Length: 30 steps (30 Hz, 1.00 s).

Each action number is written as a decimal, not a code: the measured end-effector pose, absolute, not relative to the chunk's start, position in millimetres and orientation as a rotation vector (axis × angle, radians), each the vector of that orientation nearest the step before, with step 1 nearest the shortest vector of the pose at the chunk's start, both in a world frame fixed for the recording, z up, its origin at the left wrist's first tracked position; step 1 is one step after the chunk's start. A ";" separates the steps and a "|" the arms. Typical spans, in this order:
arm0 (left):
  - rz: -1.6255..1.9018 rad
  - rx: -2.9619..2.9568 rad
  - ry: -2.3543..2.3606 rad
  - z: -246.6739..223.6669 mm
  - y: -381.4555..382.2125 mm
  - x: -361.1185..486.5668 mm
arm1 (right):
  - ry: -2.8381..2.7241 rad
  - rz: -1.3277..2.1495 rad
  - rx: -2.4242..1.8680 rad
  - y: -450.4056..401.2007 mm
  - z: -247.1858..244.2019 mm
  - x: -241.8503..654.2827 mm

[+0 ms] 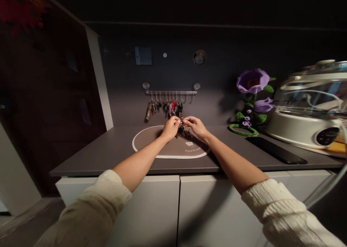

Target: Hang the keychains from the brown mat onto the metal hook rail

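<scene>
Both my hands meet over the middle of the counter, above an oval brown mat (146, 144) with a white border. The fingers of my left hand (171, 127) pinch one side of a metal key ring (181, 120). On its other side, the thumb and forefinger of my right hand (195, 126) are closed on the same ring. Dark keys (181, 130) dangle below it, partly hidden by the fingers. Just behind, several key bunches, a red charm (174, 104) and a brown-gold tag (149, 112) hang from a hook rail (171, 92) on the wall.
To the right stand purple knitted flowers (253, 81) with a green ring base (244, 130). A black phone (276, 150) lies before a white appliance with a clear cover (295, 126). White cabinet doors (146, 207) sit under the counter edge.
</scene>
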<state>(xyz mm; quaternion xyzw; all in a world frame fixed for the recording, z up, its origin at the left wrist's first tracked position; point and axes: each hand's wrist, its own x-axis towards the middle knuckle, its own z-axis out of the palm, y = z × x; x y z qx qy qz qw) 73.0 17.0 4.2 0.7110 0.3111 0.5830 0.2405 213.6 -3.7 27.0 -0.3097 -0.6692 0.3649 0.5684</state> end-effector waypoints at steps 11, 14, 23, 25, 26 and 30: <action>1.669 2.166 1.132 6.2 12.4 67.0 | -1.314 0.989 -0.729 1.0 43.3 221.3; 1.606 2.238 1.165 3.8 14.1 66.4 | -1.297 0.978 -0.741 9.8 55.7 223.5; 1.509 2.338 1.226 -3.2 18.1 68.2 | -1.193 0.966 -0.755 43.3 97.1 222.7; 1.490 2.341 1.235 -4.8 19.4 69.0 | -1.174 0.973 -0.754 50.2 101.6 221.5; 1.486 2.342 1.236 -5.5 20.0 69.3 | -1.162 0.977 -0.752 53.5 103.2 220.6; 1.486 2.343 1.240 -6.9 21.6 69.8 | -1.099 0.988 -0.754 64.7 107.2 216.3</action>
